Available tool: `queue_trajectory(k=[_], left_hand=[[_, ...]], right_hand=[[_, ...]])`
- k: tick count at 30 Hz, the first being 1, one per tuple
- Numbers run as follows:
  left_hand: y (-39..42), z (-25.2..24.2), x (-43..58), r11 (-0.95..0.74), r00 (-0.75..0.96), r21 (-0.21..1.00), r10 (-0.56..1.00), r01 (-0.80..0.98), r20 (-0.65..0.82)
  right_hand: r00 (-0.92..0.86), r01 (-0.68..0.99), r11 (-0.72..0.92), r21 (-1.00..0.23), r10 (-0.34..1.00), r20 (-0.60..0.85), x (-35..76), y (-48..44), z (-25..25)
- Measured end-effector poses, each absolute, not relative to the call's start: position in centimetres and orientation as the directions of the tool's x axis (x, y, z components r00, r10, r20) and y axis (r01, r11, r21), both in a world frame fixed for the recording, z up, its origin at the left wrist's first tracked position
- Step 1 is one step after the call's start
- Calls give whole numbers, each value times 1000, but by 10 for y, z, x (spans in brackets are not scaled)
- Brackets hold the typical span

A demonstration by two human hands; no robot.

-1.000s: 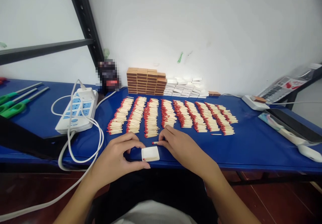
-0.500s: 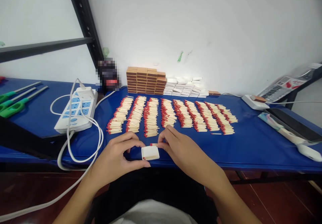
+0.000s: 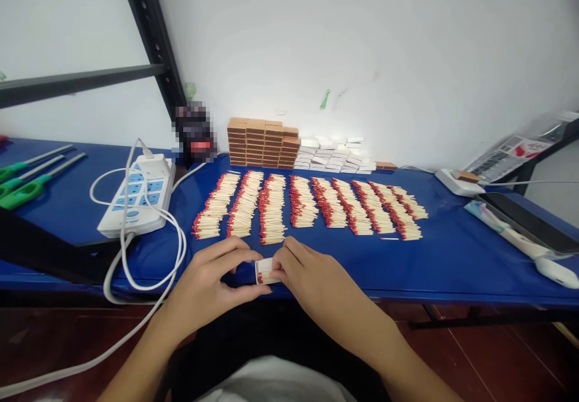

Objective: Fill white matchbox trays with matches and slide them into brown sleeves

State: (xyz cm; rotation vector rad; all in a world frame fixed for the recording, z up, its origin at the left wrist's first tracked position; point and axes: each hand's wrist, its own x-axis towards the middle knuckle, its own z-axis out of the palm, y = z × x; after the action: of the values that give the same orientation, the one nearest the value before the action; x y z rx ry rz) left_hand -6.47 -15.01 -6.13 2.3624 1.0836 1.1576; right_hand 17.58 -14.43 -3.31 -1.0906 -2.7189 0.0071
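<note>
My left hand (image 3: 212, 276) grips a small white matchbox tray (image 3: 264, 264) at its left end, thumb along the near side and fingers on the far side. A few red-headed matches (image 3: 263, 278) lie along the tray's near side. My right hand (image 3: 312, 275) is closed, with its fingertips pinched down inside the tray on the matches; it hides the tray's right part. Beyond my hands, red-tipped matches (image 3: 273, 209) are spread in several rows on the blue table (image 3: 362, 269).
Brown matchboxes (image 3: 262, 143) are stacked against the wall, beside a pile of white trays (image 3: 335, 156). At left are a power strip (image 3: 136, 200) with looping white cables and green-handled tools (image 3: 27, 191). A dark phone (image 3: 529, 224) lies at right.
My right hand has moved slightly left and down, carrying matches from the tray's far edge into it. The left hand and tray stay nearly in place.
</note>
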Motion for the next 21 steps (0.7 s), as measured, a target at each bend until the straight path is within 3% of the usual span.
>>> queue_trajectory(k=[7,21], left_hand=[[-152,-59,-65,-671,398,526,738,523,545],[-151,-59,-65,-650,409,532,757,542,509]], right_hand=[[-617,606,689,-398,723,311,184,-129,-28],[-563,653,646,-397,763,317,183,-108,-48]])
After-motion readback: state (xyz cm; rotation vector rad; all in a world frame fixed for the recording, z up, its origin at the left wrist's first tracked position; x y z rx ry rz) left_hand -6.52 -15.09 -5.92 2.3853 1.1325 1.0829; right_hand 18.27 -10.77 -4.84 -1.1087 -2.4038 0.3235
